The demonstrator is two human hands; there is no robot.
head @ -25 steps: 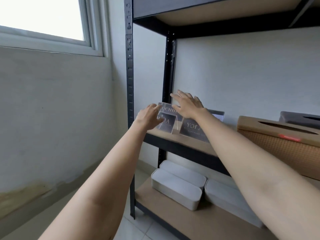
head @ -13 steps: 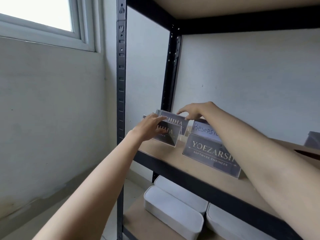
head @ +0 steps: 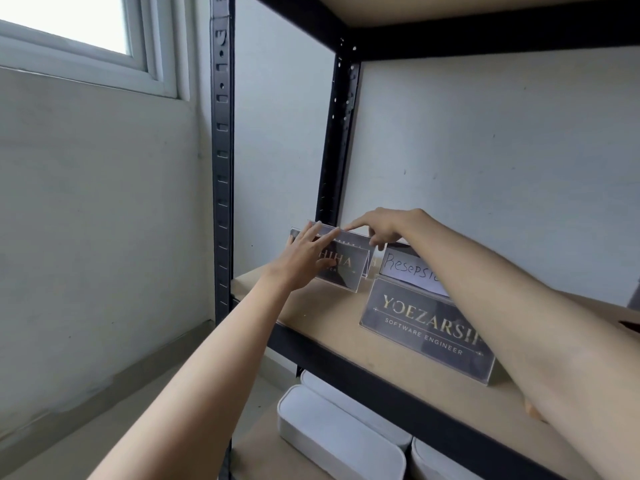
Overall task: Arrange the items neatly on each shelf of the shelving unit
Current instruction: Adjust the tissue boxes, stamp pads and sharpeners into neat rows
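Observation:
On the wooden shelf [head: 322, 315] stand several clear acrylic nameplates. My left hand [head: 303, 259] rests with straight fingers on the face and top edge of the small front nameplate [head: 346, 270] with gold letters. Just behind it stands a second small nameplate [head: 360, 239]; my right hand [head: 386, 226] pinches its top edge between index finger and thumb. To the right stands a larger nameplate reading "software engineer" [head: 426, 329]. A white handwritten sign [head: 407, 270] stands behind that one, partly hidden by my right forearm.
Black steel uprights [head: 221, 168] frame the shelving unit, with a wall and window to the left. Long white boxes [head: 339, 433] lie on the shelf below. A brown box [head: 602, 306] sits to the right behind my arm. Another shelf board [head: 485, 8] runs overhead.
The view has moved closer and lower onto the nameplates. My right hand went from lying flat over the plates to pinching the rear one's top edge; my left hand stays on the front plate.

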